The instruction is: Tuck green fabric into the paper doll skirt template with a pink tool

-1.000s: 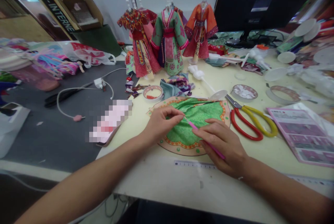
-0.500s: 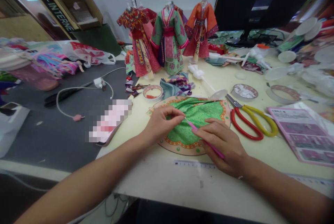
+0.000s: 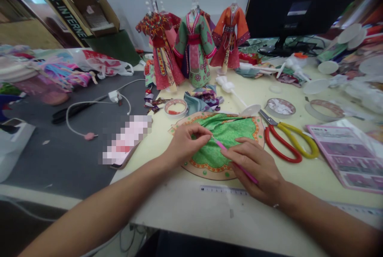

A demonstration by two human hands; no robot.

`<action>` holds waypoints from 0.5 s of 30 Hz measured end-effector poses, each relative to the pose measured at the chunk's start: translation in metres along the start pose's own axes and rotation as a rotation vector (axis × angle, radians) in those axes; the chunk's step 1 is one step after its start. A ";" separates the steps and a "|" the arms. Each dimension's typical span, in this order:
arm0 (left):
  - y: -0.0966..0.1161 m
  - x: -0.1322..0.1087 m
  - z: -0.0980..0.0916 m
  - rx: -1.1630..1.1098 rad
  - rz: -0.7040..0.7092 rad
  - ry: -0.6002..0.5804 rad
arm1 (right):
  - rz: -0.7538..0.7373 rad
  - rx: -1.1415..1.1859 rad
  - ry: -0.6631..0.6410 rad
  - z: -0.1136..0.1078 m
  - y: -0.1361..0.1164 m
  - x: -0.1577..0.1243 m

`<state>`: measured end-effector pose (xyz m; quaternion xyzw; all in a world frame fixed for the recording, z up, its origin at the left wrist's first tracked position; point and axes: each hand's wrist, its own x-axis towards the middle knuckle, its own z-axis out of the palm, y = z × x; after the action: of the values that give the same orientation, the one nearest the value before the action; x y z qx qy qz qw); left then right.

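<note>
A round green paper piece with an orange patterned border lies on the cream table in front of me. My left hand pinches the green paper near its middle, fingers closed on a fold. My right hand rests on the paper's right part and grips a thin pink stick, whose tip points at the spot under my left fingers.
Red and yellow scissors lie right of the paper, with tape rolls and a pink leaflet around. Three dressed paper dolls stand behind. A black monitor is at back right, a cable on the grey mat left.
Almost nothing differs: both hands stay on the green paper with only slight shifts of the fingers and of the view.
</note>
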<state>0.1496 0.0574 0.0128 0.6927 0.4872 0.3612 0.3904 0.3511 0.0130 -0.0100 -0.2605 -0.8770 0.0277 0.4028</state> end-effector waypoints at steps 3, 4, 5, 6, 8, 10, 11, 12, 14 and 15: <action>0.000 0.001 -0.001 0.021 0.002 0.010 | 0.001 -0.002 -0.002 -0.001 0.000 0.000; 0.000 0.001 -0.002 0.036 0.003 0.012 | 0.000 -0.003 0.001 -0.001 0.000 0.000; -0.001 0.002 -0.003 0.061 0.006 0.009 | 0.000 -0.004 0.001 -0.001 0.000 0.000; -0.001 0.003 -0.006 0.095 0.015 -0.005 | -0.001 -0.002 0.001 -0.002 -0.001 0.000; -0.003 0.004 -0.011 0.186 0.063 -0.070 | -0.003 0.005 -0.010 -0.002 -0.001 -0.001; -0.004 0.005 -0.017 0.297 0.163 -0.177 | -0.015 0.013 -0.036 -0.003 -0.003 -0.001; -0.004 0.005 -0.019 0.353 0.224 -0.239 | -0.027 0.018 -0.056 -0.003 -0.004 0.000; -0.004 0.005 -0.022 0.405 0.281 -0.302 | -0.042 0.024 -0.078 -0.004 -0.006 0.000; -0.002 0.003 -0.025 0.491 0.359 -0.411 | -0.074 0.040 -0.125 -0.005 -0.010 0.001; 0.000 0.002 -0.026 0.524 0.378 -0.451 | -0.088 0.048 -0.148 -0.005 -0.012 0.001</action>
<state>0.1267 0.0641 0.0240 0.9083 0.3288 0.1287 0.2243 0.3492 0.0025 -0.0027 -0.2092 -0.9140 0.0499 0.3439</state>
